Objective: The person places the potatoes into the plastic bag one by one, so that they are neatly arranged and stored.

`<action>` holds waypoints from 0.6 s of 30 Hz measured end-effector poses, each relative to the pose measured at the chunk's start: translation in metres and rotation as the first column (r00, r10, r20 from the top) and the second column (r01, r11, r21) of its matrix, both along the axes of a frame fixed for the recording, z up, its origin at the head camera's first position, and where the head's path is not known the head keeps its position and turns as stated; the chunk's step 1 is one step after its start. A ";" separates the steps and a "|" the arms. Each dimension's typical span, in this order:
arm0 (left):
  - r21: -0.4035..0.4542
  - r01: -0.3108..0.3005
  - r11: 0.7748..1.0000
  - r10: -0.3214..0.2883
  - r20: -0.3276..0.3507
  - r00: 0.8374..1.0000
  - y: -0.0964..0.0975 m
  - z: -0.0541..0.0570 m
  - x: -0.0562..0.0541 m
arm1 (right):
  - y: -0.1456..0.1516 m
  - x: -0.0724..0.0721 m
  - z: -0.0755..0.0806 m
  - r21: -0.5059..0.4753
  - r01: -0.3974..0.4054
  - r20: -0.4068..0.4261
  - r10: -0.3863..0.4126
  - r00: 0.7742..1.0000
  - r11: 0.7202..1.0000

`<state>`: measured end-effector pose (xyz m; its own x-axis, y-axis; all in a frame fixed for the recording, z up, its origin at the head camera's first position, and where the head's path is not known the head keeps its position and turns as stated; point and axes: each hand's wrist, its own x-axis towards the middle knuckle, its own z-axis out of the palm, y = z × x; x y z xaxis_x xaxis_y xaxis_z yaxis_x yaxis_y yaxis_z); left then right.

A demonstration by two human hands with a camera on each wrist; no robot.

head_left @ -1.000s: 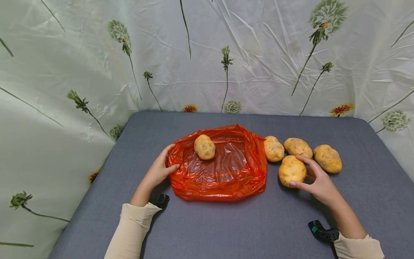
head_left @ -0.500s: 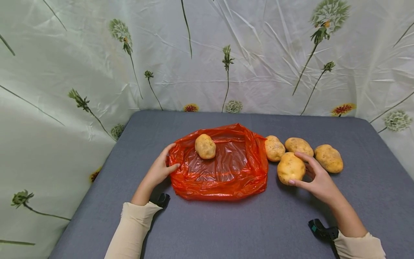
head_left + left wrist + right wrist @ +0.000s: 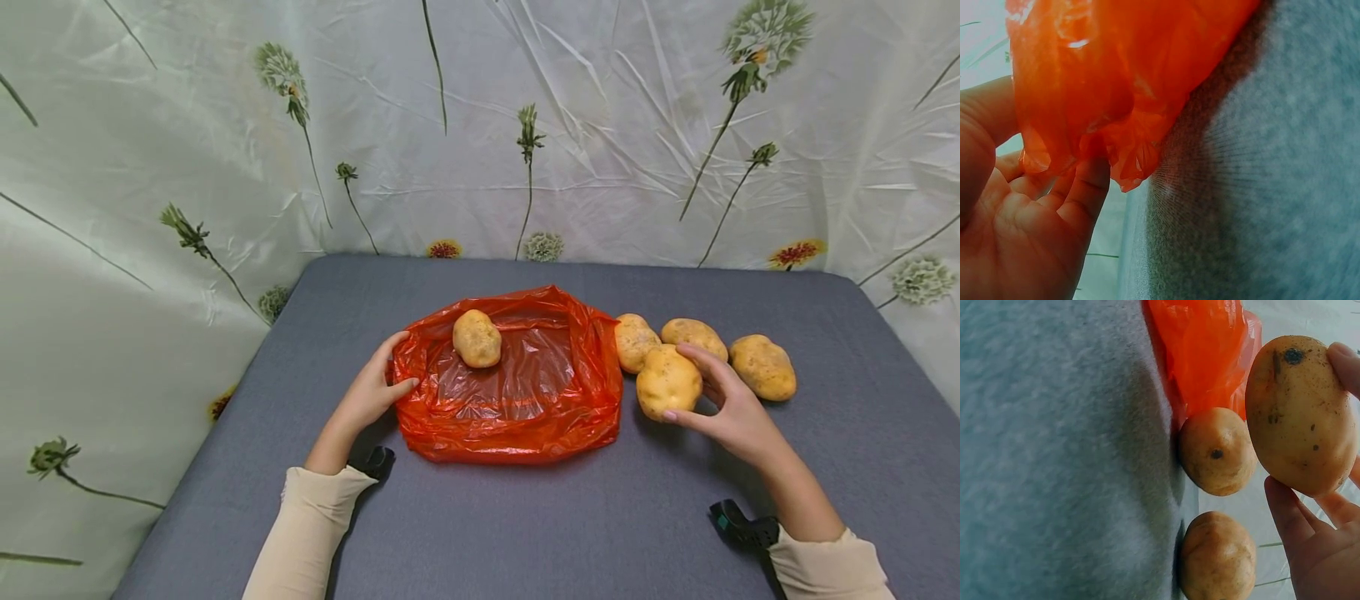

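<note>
A red plastic bag (image 3: pixel 517 433) lies on the grey table with its mouth spread wide. One potato (image 3: pixel 477 339) sits inside it, toward the back left. My left hand (image 3: pixel 371 392) holds the bag's left rim, thumb over the edge and fingers on the outer side; in the left wrist view the thin red film (image 3: pixel 1104 75) hangs between thumb and fingers. To the right of the bag, my right hand (image 3: pixel 738 412) grips a potato (image 3: pixel 667 383) between thumb and fingers. The right wrist view shows this potato (image 3: pixel 1300 419) raised off the table, a dark spot near its top.
Behind the held potato rest three more potatoes: one against the bag's right side (image 3: pixel 634 340), a middle one (image 3: pixel 693 335) and a right one (image 3: pixel 762 367). A pale flowered cloth (image 3: pixel 465 167) hangs behind the table. Black wrist cameras (image 3: pixel 738 523) sit below the hands.
My right hand has moved the gripped potato slightly left and away from me, toward the bag. The left hand and the bag stay in place.
</note>
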<state>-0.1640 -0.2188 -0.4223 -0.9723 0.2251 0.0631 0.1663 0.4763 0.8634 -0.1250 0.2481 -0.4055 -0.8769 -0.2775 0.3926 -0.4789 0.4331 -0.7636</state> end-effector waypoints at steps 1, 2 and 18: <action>-0.003 -0.002 1.000 0.002 0.001 1.000 0.000 0.000 0.000 | -0.001 0.000 0.001 -0.004 -0.006 0.000 0.006 1.000 1.000; -0.005 -0.003 1.000 0.003 0.002 1.000 0.000 0.000 0.000 | -0.001 -0.001 0.002 -0.010 -0.011 0.001 0.011 1.000 1.000; 0.024 0.008 1.000 -0.008 0.008 1.000 0.000 -0.001 0.000 | -0.024 -0.014 0.019 -0.076 -0.081 0.027 0.083 0.996 0.994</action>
